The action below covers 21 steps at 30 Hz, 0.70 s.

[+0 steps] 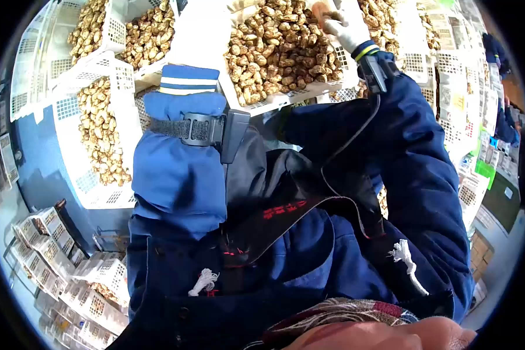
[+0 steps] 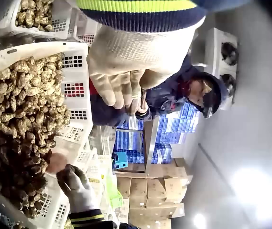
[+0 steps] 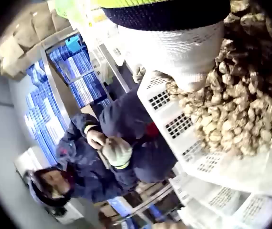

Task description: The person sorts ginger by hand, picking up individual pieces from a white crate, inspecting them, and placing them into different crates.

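White gloves cover both hands. In the left wrist view the left hand hangs beside the crate's rim with its fingers loosely bent; nothing shows in its grasp. In the head view bright glare washes that hand out. My right hand is over the far right part of a white plastic crate heaped with brown, knobbly, shell-like pieces. At its fingertips it pinches a flat, pinkish, round thing. In the right wrist view the glove hides its fingers, close over the pieces.
More white crates with similar pieces stand at the left, and others at the right. Opposite, a person in dark clothes holds their hands together. Behind are blue boxes and brown cartons.
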Each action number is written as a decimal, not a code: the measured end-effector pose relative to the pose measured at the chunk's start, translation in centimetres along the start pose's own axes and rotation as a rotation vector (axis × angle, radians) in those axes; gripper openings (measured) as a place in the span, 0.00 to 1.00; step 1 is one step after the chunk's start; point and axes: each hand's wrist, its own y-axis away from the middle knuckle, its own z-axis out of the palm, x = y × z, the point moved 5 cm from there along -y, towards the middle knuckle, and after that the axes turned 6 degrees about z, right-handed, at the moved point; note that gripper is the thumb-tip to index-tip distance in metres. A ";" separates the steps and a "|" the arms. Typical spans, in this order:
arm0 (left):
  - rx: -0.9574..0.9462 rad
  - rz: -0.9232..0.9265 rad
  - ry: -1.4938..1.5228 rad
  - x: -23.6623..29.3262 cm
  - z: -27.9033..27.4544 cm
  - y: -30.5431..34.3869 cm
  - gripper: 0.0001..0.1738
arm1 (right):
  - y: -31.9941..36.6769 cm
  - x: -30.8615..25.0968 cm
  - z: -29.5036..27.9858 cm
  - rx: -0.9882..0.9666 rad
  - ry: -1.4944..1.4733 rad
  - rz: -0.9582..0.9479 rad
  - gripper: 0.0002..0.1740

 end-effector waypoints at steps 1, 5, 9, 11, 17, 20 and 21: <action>0.001 0.008 -0.013 0.0 0.1 0.0 0.25 | 0.2 2.4 0.2 -0.209 -0.401 0.144 0.17; -0.066 -0.005 0.122 -0.1 0.1 -0.1 0.25 | 3.8 -1.0 -1.6 -0.143 0.209 -0.014 0.20; -0.063 -0.027 0.148 -0.6 -0.3 -0.2 0.25 | 8.3 -5.1 2.3 -0.765 0.739 0.132 0.27; -0.062 -0.033 0.149 -0.7 -0.1 -0.2 0.25 | 8.3 -6.8 2.5 -0.714 0.605 0.112 0.27; -0.059 -0.071 0.191 -0.3 -0.1 -0.1 0.24 | 3.4 -3.8 2.6 -0.216 0.397 -0.223 0.20; -0.040 -0.055 0.190 0.3 0.0 0.2 0.24 | 2.4 -6.6 3.6 -0.240 0.647 -0.348 0.21; -0.047 -0.055 0.198 0.2 -0.1 0.1 0.23 | 2.6 -7.1 4.8 -0.248 0.746 -0.293 0.21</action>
